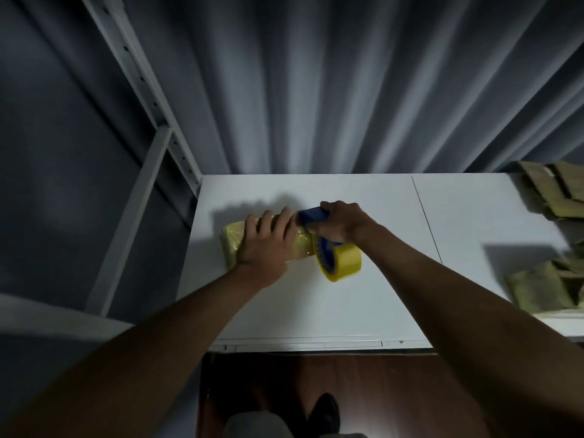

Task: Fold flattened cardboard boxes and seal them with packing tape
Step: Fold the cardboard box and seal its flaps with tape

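A small folded cardboard box (232,245), shiny with tape, lies on the white table (316,305) left of centre. My left hand (267,245) presses flat on top of the box, fingers spread and pointing away from me, hiding most of it. My right hand (341,221) grips the blue handle of a tape dispenser (311,216) at the box's right end. The yellow tape roll (343,259) hangs below that hand, just above the table and against the box's right side.
Flattened cardboard pieces (556,188) are piled at the table's far right, with more cardboard (537,289) at the near right edge. A grey metal shelf frame (148,159) stands to the left. A pleated curtain (316,90) hangs behind the table.
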